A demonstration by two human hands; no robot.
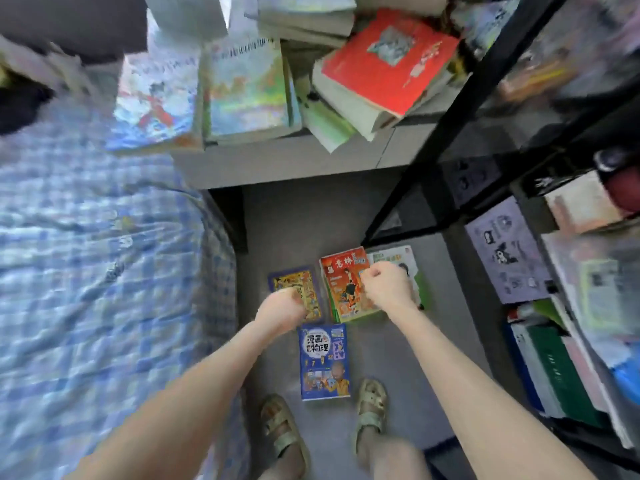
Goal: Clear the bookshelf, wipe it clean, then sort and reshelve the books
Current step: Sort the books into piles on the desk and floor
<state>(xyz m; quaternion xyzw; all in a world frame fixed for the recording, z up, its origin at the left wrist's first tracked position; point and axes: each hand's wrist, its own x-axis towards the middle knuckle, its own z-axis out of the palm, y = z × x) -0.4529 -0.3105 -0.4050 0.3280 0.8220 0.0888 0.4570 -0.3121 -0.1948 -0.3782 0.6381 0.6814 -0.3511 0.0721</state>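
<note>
Books lie on the grey floor [381, 358] between my feet and the black bookshelf [485, 81]. A blue comic book [323, 362] lies nearest my sandals. Beyond it are a purple-edged yellow book [304, 282], an orange-covered stack [341, 282] and a white and green book [398, 256]. My left hand [282, 311] hovers above the yellow book with its fingers curled and nothing visible in it. Over the orange stack, my right hand [388, 285] is also curled into a fist, with nothing seen in its grip.
A grey cabinet top [277, 161] ahead carries piles of books, among them a red one [388, 60]. A bed with a blue checked sheet [86, 254] fills the left. On the right, the lower shelves hold upright folders [554, 372] and a purple cartoon box [505, 251].
</note>
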